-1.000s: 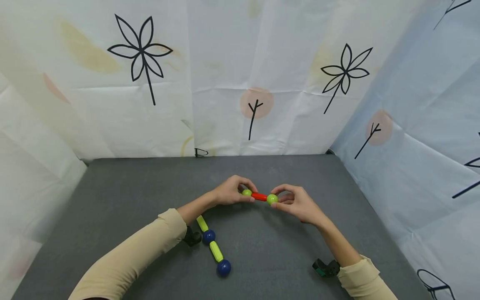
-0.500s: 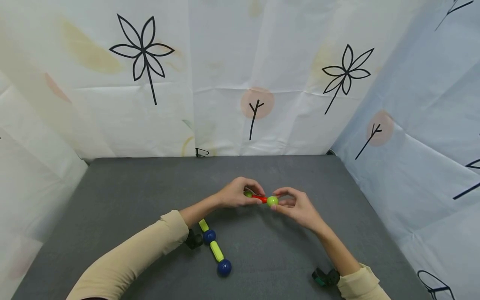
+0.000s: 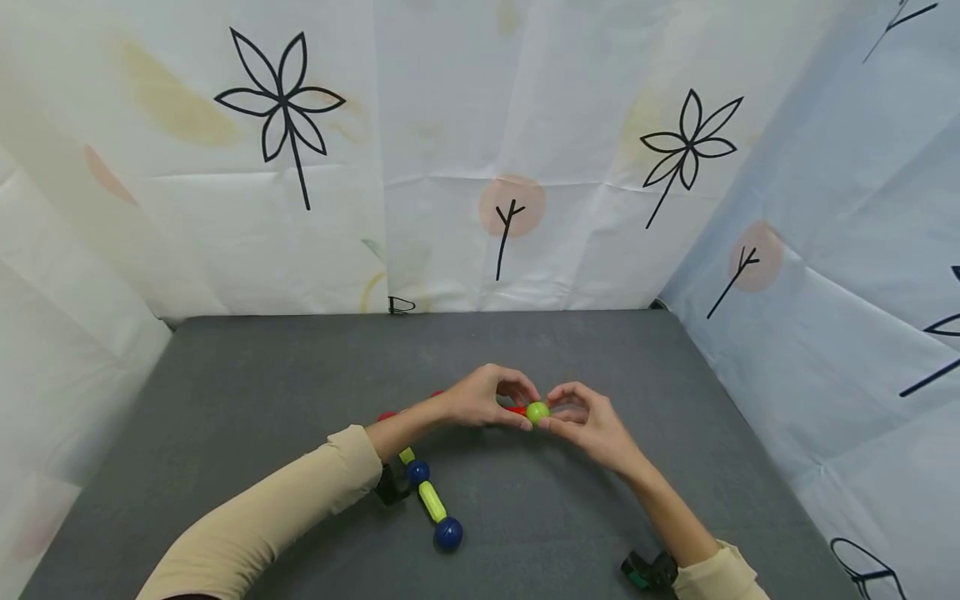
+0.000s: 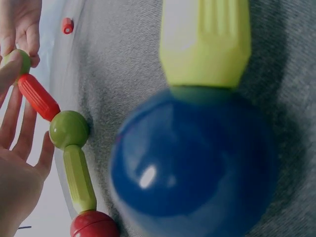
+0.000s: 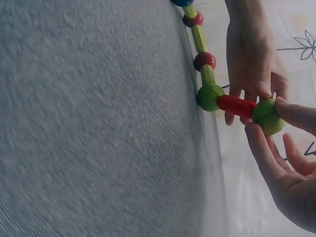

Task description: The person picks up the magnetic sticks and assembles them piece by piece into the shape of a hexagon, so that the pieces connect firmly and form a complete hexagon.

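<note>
My right hand [image 3: 596, 421] pinches a light-green ball [image 3: 537, 412] between thumb and fingertips. From the other side, my left hand [image 3: 483, 396] has its thumb and index finger on the same ball. A red rod [image 5: 237, 105] joins it to a second green ball [image 5: 210, 97], with the left fingers behind the rod. The chain runs on through yellow-green rods [image 4: 79, 180] and red balls [image 4: 95, 225], partly hidden by my left forearm in the head view. At its near end are two blue balls [image 3: 448, 534] with a yellow-green rod [image 3: 432, 502] between them.
The chain lies on a dark grey table [image 3: 300, 358]. A loose red piece with a hole [image 4: 67, 25] lies farther off in the left wrist view. White sheets with printed flowers [image 3: 442, 125] stand around the table.
My left hand has moved right along the red rod, from the second green ball to the end one. Both hands have come slightly nearer me. Red balls now show behind the left forearm.
</note>
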Action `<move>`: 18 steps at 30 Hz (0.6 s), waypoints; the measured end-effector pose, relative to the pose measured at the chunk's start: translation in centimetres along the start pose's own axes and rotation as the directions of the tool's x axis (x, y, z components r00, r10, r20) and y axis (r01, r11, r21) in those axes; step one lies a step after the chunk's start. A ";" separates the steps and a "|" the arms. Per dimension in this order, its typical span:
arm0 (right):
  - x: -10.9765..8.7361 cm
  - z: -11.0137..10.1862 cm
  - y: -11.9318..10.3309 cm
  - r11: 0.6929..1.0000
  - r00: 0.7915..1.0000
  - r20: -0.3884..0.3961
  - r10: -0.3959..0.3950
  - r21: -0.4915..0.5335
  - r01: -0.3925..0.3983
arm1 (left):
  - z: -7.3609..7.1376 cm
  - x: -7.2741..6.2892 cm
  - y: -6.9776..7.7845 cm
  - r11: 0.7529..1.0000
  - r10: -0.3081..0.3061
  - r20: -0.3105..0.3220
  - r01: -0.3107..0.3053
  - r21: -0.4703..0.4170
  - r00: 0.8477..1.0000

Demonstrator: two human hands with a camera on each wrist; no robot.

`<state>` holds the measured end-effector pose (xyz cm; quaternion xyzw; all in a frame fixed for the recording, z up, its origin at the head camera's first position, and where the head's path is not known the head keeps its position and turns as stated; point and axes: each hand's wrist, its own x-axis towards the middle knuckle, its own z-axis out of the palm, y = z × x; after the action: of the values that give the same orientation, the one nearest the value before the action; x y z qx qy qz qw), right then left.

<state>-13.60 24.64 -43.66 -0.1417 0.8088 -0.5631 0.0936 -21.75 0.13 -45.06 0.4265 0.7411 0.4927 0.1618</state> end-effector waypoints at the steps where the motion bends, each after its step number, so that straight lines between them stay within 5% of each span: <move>1: 0.0 0.1 0.0 1.000 1.000 0.002 0.003 0.002 -0.003 | 0.0 0.0 0.0 1.000 -0.007 0.004 0.007 -0.002 1.000; 11: -1.3 -0.3 -0.4 0.998 0.998 0.061 0.031 0.044 -0.034 | 0.1 -0.2 0.1 1.000 -0.003 0.038 0.003 0.011 0.999; 18: -2.4 -2.1 -0.4 1.000 0.997 0.079 -0.017 -0.006 0.017 | 0.1 -0.2 0.1 1.000 -0.016 0.045 0.016 -0.002 0.999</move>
<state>-11.95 27.20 -42.59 -0.1711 0.8050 -0.5551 0.1202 -21.50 0.08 -45.05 0.4313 0.7400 0.4825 0.1830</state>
